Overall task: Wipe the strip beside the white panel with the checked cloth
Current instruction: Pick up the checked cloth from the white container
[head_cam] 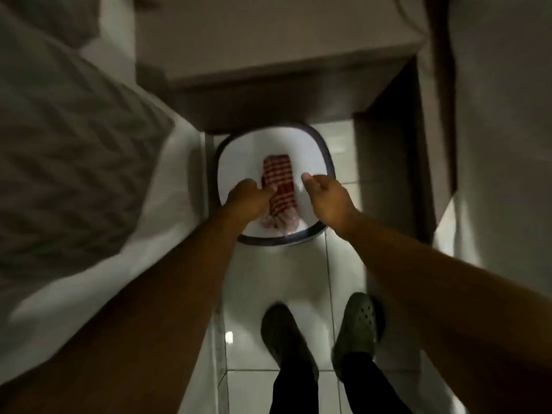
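Observation:
A red-and-white checked cloth [279,186] lies in a white basket with a dark rim [324,150] on the tiled floor. My left hand [248,197] reaches into the basket, its thumb and curled fingers closed on the cloth's left edge. The cloth's lower end is blurred. My right hand [325,195] hovers over the basket's right rim, thumb out and fingers loosely curled, holding nothing. A narrow dark strip [209,174] runs down beside the white side of the bed [191,180], just left of the basket.
A bed with a white sheet and a grey pillow [68,144] fills the left. A brown bedside cabinet [268,49] stands beyond the basket, with a dark panel [388,144] to its right. My feet in dark clogs [355,327] stand on pale floor tiles.

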